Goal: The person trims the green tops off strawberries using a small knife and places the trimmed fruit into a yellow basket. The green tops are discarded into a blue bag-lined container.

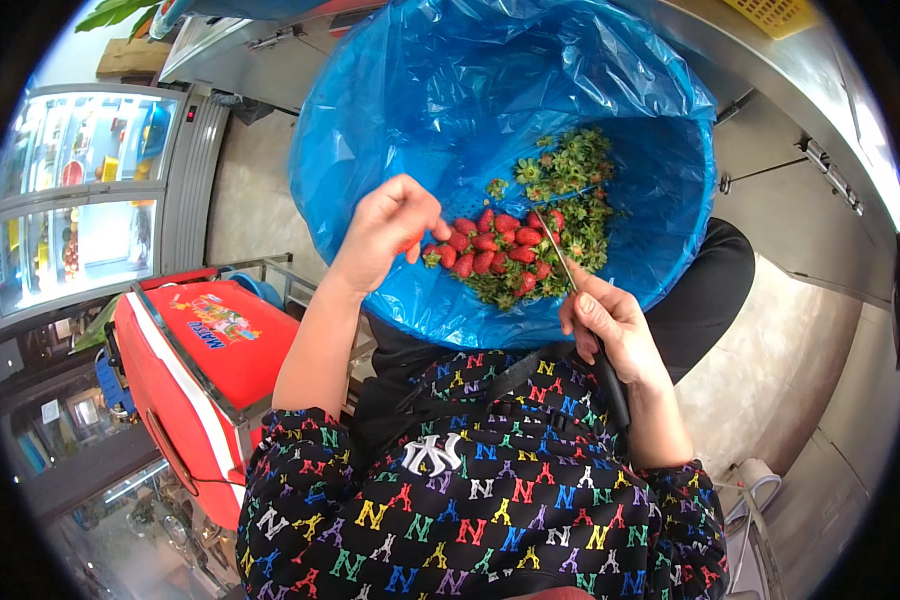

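In the lap stands a wide round container lined with a blue plastic bag (450,97). Red strawberries (484,241) lie heaped inside it, beside and on top of a pile of green strawberry tops (574,169). My right hand (607,319) grips a knife (611,382) by its black handle, its narrow blade pointing up over the fruit. My left hand (394,229) hangs over the left edge of the heap with curled fingers; a bit of red shows at the fingers, but whether it is a held strawberry I cannot tell.
A red cooler box (217,330) stands on the left, near a lit glass-door display fridge (82,195). Steel cabinets (787,195) run along the right and top. A yellow plastic basket (772,15) sits at the upper right. A metal-framed stool or chair (754,487) is at the lower right.
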`<state>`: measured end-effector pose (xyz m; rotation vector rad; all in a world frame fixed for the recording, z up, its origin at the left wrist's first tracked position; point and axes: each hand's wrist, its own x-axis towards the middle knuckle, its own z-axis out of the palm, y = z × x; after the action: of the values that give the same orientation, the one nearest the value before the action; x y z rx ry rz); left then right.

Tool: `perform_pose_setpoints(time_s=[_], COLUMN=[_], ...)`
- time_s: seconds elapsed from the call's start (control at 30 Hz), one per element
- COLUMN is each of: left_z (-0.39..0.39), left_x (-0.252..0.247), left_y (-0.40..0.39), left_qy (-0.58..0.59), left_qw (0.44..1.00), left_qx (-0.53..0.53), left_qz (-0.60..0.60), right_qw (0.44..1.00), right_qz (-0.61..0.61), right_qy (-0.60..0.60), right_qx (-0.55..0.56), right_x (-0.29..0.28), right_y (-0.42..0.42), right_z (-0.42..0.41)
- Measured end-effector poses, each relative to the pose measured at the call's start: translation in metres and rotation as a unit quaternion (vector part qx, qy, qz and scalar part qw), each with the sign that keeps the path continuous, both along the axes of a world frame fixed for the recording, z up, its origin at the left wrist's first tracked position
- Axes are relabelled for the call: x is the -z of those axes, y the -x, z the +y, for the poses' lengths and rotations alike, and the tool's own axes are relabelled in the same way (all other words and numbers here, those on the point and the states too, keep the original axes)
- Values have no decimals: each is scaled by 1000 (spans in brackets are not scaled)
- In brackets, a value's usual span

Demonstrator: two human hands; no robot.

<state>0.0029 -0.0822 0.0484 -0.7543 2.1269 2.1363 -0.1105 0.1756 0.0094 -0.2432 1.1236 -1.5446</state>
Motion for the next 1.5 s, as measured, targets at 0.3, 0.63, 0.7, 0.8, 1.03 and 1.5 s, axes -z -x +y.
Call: perform_pose_setpoints(time_s=[0.3,0.63,0.7,0.8,1.03,1.5], left_z=[16,24,29,36,59,64], left_x=[50,39,31,30,22,21], left_y=[5,8,9,6,-2,-5], left_qy=[583,548,416,35,-222,-264], left_qw=[747,790,882,995,975,963], left_qx=[273,211,161,65,23,19], left_qz=[-163,-176,-155,-72,16,52], right_qw=[999,998,998,997,984,984], right_qz=[-20,15,6,-13,30,-50], right_qy=[3,62,61,69,151,144], right_qx=[29,5,-3,-31,-86,-88], right_x=[4,-3,-6,-9,-16,-11], right_y=[-5,-5,-7,-8,-15,-7], right_z=[1,3,2,3,-5,0])
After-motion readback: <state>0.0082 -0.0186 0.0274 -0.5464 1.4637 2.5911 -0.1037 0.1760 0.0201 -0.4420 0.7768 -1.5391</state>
